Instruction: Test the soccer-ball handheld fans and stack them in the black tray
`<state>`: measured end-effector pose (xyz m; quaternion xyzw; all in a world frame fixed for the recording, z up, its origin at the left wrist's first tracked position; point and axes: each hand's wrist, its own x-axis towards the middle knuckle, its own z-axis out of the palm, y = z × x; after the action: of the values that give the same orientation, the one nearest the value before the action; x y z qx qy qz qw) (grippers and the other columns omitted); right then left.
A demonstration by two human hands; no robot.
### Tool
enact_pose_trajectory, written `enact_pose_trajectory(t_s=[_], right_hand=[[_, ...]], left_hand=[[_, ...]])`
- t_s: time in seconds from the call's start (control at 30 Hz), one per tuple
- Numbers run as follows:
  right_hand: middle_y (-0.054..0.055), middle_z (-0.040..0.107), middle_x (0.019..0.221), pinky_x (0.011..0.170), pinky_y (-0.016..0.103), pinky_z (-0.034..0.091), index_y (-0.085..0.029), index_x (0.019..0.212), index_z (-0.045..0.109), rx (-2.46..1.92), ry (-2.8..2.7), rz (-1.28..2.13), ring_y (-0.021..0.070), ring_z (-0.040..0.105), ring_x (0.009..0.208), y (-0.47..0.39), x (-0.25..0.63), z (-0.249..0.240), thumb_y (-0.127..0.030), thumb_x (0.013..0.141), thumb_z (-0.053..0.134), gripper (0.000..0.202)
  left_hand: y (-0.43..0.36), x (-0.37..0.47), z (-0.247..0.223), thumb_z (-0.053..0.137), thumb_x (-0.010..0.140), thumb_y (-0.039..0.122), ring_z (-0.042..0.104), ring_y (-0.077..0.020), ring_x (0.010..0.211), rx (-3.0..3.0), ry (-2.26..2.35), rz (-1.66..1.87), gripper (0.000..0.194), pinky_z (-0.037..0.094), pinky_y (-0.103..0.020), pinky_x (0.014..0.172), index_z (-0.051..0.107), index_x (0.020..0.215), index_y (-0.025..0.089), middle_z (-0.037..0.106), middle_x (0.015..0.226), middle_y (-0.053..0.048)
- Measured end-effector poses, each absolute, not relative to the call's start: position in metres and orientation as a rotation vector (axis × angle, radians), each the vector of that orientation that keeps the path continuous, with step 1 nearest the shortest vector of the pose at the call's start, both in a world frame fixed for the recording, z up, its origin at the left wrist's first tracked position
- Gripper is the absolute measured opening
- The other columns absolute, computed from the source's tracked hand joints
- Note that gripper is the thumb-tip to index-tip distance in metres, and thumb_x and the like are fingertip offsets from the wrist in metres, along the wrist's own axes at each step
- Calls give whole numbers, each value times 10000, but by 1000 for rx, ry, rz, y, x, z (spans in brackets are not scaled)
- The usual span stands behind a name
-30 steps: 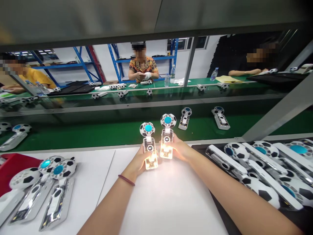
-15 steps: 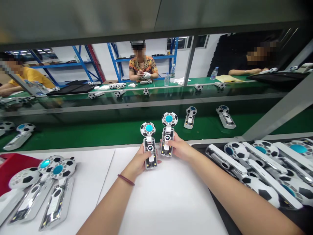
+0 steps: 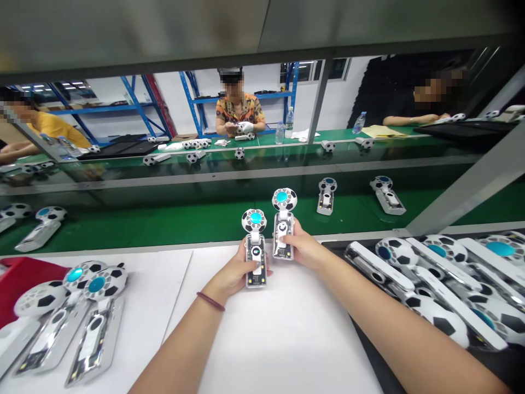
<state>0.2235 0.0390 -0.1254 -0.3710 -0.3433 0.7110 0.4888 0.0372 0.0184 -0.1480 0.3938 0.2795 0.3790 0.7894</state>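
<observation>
Over the far edge of the white work surface, my left hand grips a handheld fan with a football-patterned head and a clear body. Its thumb rests on the white strip below a small round display, which is lit and seems to read 100. Just to the right and slightly farther off, my right hand is closed around a second fan of the same kind, thumb on its front strip. Both fans stand roughly upright, faces toward me, with blue centres; they look apart from each other.
Several similar fans lie at left beside a red bin. A black tray at right holds more fans. Beyond, a green conveyor belt carries fans. A metal post slants at right. Co-workers sit across the line.
My left hand's fan has shifted slightly right, and its display reading has changed. The right-hand fan has barely moved. Fans on the near belt moved right; those on the far belt moved left.
</observation>
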Motion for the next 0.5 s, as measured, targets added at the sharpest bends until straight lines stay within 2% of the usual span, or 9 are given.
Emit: enact_pose_trajectory(t_s=[0.5], right_hand=[[-9, 547, 970, 719, 306, 458, -299, 1199, 309, -920, -866, 1693, 166, 552, 827, 38, 222, -124, -110, 565, 628, 735]], left_hand=[[18, 40, -144, 655, 674, 111, 598, -181, 790, 868, 670, 820, 619, 455, -484, 842, 327, 1174, 269, 588, 891, -25]])
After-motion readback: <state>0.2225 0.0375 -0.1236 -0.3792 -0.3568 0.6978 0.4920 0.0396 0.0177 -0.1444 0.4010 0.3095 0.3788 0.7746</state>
